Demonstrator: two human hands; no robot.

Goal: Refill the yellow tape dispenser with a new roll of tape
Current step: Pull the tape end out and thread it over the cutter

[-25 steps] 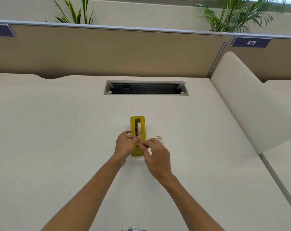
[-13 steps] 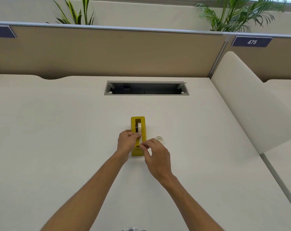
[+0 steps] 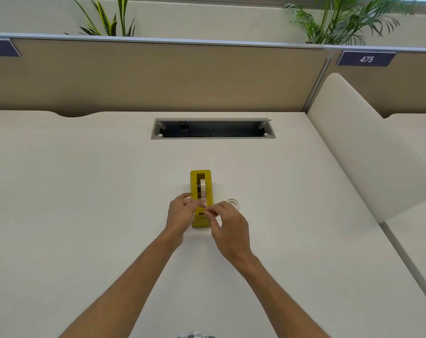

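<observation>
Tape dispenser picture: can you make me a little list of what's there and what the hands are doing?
dispenser: yellow, standing on the desk
roll: white, sitting in the dispenser's slot
left hand: against the dispenser's left side, fingers at the tape
right hand: pinching what looks like the loose tape end over the dispenser's near end
ring: small and clear, on the desk right of the dispenser, maybe the old core
step: seems to be threading the tape toward the cutter

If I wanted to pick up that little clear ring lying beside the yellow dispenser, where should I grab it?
Probably by its outer rim, coming straight down from above. The clear ring lies flat on the desk, hole upward, just right of the yellow dispenser, with bare desk on its far and right sides for fingers.
</observation>
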